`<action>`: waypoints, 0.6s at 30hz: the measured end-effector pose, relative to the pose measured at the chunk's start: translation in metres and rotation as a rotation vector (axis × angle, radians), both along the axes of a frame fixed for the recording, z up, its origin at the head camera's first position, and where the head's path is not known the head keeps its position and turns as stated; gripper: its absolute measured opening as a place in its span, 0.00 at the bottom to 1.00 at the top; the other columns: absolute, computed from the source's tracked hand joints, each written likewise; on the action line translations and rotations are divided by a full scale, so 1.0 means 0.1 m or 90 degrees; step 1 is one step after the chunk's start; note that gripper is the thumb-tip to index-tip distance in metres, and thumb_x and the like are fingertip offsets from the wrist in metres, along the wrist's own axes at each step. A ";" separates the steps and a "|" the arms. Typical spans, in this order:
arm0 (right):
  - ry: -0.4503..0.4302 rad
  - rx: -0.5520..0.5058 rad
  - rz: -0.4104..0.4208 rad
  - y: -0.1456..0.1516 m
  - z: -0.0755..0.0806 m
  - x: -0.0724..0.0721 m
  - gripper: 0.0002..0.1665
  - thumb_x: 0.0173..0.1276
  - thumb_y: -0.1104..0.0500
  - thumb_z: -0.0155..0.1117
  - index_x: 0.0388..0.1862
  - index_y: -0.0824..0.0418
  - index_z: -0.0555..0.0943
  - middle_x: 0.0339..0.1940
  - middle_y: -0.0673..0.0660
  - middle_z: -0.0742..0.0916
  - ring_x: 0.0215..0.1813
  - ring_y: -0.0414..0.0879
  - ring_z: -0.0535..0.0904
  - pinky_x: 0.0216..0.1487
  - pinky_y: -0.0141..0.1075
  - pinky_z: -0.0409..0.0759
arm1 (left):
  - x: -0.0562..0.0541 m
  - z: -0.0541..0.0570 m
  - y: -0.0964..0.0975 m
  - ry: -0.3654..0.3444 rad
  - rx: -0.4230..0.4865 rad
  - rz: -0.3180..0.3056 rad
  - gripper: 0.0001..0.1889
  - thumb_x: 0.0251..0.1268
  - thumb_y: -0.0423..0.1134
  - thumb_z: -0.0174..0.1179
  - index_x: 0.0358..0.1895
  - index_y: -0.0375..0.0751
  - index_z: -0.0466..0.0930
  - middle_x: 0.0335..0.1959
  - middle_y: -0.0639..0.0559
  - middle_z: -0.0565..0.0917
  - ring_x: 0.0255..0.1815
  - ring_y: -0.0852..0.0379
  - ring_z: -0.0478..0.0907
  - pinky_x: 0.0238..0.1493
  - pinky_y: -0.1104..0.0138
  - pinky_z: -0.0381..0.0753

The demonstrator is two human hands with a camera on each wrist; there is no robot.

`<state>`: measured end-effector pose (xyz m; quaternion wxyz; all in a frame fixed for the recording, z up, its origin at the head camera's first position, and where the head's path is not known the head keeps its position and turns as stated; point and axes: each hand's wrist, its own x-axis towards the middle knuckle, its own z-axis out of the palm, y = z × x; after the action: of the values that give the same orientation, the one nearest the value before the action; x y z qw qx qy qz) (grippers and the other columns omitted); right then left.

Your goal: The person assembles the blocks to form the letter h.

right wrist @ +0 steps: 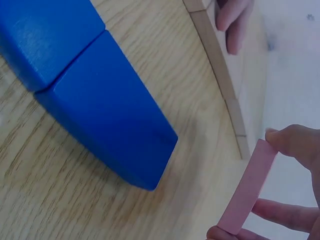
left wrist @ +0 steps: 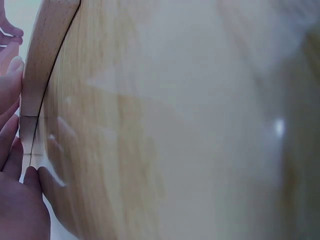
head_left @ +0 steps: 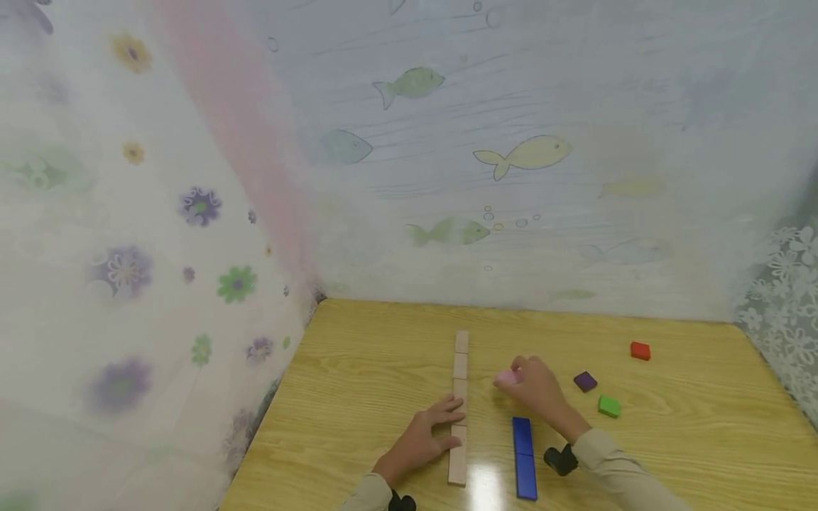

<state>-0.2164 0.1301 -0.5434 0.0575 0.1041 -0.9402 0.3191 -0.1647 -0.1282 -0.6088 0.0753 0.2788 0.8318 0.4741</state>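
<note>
A pink block (head_left: 509, 377) is pinched between the thumb and fingertips of my right hand (head_left: 540, 389). In the right wrist view the pink block (right wrist: 247, 187) shows its narrow side, held tilted. My left hand (head_left: 418, 441), fingers spread, touches a straight row of plain wooden blocks (head_left: 457, 465). From the left wrist, the wooden blocks (left wrist: 42, 55) stand end to end, with fingertips of the left hand (left wrist: 20, 195) along them. Two blue blocks (head_left: 524, 458) lie end to end, right of the wooden row and roughly parallel to it.
On the right side of the yellow wood-grain table (head_left: 364, 369) lie a purple block (head_left: 584, 382), a green block (head_left: 609, 406) and a red block (head_left: 640, 350). Behind the table hangs a pale fish-patterned curtain (head_left: 575, 85); a flowered one (head_left: 128, 319) borders the left.
</note>
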 end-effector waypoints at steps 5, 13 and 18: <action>-0.009 0.005 0.003 -0.10 0.03 0.00 0.24 0.54 0.48 0.71 0.36 0.69 0.81 0.31 0.61 0.81 0.31 0.50 0.75 0.31 0.43 0.78 | 0.00 0.01 0.00 -0.010 0.001 0.004 0.23 0.59 0.41 0.65 0.59 0.43 0.77 0.68 0.55 0.67 0.73 0.54 0.55 0.70 0.55 0.56; -0.022 -0.002 0.016 -0.25 0.00 -0.02 0.21 0.53 0.52 0.70 0.31 0.70 0.80 0.27 0.59 0.79 0.28 0.48 0.72 0.27 0.40 0.75 | -0.01 -0.01 -0.01 -0.015 0.012 0.003 0.23 0.58 0.42 0.65 0.58 0.44 0.77 0.68 0.56 0.67 0.73 0.54 0.55 0.70 0.54 0.54; -0.028 0.022 0.017 -0.32 -0.09 -0.06 0.21 0.52 0.51 0.72 0.29 0.69 0.80 0.25 0.58 0.77 0.26 0.46 0.71 0.24 0.38 0.73 | -0.01 -0.01 -0.01 -0.018 0.012 -0.001 0.23 0.59 0.42 0.65 0.58 0.43 0.77 0.68 0.55 0.67 0.73 0.54 0.55 0.70 0.54 0.54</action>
<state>-0.2223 0.0982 -0.5525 0.0310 0.1108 -0.9452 0.3054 -0.1655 -0.1292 -0.6096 0.0846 0.2735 0.8260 0.4856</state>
